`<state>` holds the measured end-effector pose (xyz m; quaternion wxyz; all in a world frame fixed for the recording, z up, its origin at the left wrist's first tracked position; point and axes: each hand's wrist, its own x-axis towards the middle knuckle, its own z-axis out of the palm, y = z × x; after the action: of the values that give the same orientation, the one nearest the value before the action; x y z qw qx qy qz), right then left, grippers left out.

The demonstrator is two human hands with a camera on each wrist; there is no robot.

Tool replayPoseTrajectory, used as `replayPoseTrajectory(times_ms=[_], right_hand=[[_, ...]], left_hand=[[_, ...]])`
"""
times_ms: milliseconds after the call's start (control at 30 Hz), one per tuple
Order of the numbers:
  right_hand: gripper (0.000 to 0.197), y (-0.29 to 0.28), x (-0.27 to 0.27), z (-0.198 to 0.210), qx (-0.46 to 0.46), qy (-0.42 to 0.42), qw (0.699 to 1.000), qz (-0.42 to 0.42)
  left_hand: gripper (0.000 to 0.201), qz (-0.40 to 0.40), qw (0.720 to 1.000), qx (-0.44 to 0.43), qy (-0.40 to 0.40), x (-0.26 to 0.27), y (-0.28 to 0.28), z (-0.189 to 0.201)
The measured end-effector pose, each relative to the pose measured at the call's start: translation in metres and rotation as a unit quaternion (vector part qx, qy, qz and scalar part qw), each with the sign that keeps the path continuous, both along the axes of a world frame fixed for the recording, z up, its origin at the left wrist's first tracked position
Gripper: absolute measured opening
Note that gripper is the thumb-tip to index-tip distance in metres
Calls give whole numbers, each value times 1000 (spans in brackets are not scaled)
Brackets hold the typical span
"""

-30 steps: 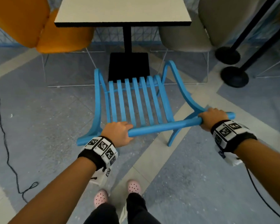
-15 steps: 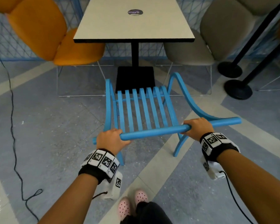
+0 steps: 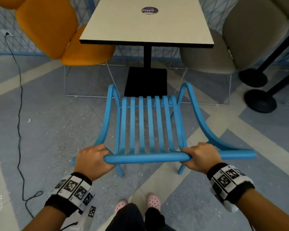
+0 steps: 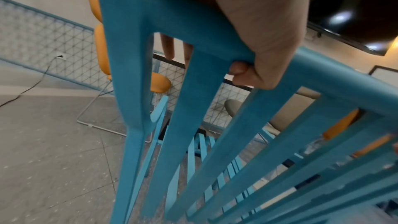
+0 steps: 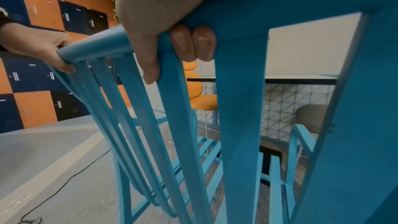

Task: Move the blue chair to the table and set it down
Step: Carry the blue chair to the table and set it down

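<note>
At the near end of the table (image 3: 147,29), the blue chair (image 3: 147,127) faces the black table base (image 3: 145,82), its seat slats pointing toward it. Both hands grip the top rail of the chair back. The left hand (image 3: 92,160) has its fingers curled over the rail's left end. The right hand (image 3: 198,157) has its fingers clamped around the rail's right part. An orange chair (image 3: 57,30) stands left of the table; a grey chair (image 3: 237,39) stands right.

The grey-and-cream floor (image 3: 57,130) carries the table (image 3: 147,27) by its black base, an orange chair (image 3: 83,50), a beige chair (image 3: 207,54), two black stand bases, a cable (image 3: 19,114) and the blue chair's (image 3: 148,122) legs.
</note>
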<state>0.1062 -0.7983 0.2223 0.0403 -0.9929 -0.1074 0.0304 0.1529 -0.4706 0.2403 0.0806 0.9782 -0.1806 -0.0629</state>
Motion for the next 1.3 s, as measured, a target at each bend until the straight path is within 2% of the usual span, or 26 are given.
replayPoseTrajectory(times_ms=[67, 133, 233, 433, 567, 667, 733, 767, 833, 900, 967, 1033, 1167, 1233, 1300], right_hand=[[30, 5, 19, 9, 4, -1, 1000, 1], [23, 9, 38, 13, 17, -5, 1000, 4], [22, 21, 59, 11, 14, 24, 1000, -10], [36, 51, 104, -8, -3, 18, 999, -40], [25, 59, 137, -8, -19, 9, 999, -49], [27, 62, 159, -4, -45, 26, 995, -80], [26, 64, 170, 2, -56, 18, 996, -63], [25, 64, 176, 5, -38, 18, 997, -64], [28, 64, 185, 12, -28, 82, 993, -83], [34, 64, 189, 16, -34, 108, 989, -100], [38, 66, 189, 16, -28, 103, 989, -106], [34, 68, 189, 14, -30, 98, 988, -117], [27, 68, 189, 10, -21, 82, 991, -107], [23, 65, 192, 8, -50, 59, 993, -86], [22, 64, 202, 10, -55, 91, 989, -103]], left_hand=[[39, 23, 1000, 12, 10, 19, 1, 8], [42, 32, 999, 15, 16, 41, 4, 10], [44, 35, 999, 18, 37, 69, 13, 8], [36, 21, 999, 14, 47, 123, 36, -6], [35, 9, 999, 24, 32, 163, 43, -13], [41, -10, 999, 40, 28, 188, 44, -17], [41, -23, 998, 50, 43, 201, 39, -10], [40, -13, 996, 63, 65, 206, 37, -5], [35, -3, 995, 79, 53, 214, 33, -4], [33, 3, 995, 80, 59, 216, 30, -4], [30, 11, 998, 50, 47, 216, 30, -7], [28, 3, 999, 20, 39, 217, 32, -9], [27, -4, 998, 16, 55, 222, 42, -21], [29, -18, 999, 3, 33, 223, 41, -22], [28, -11, 1000, 2, 0, 227, 42, -22]])
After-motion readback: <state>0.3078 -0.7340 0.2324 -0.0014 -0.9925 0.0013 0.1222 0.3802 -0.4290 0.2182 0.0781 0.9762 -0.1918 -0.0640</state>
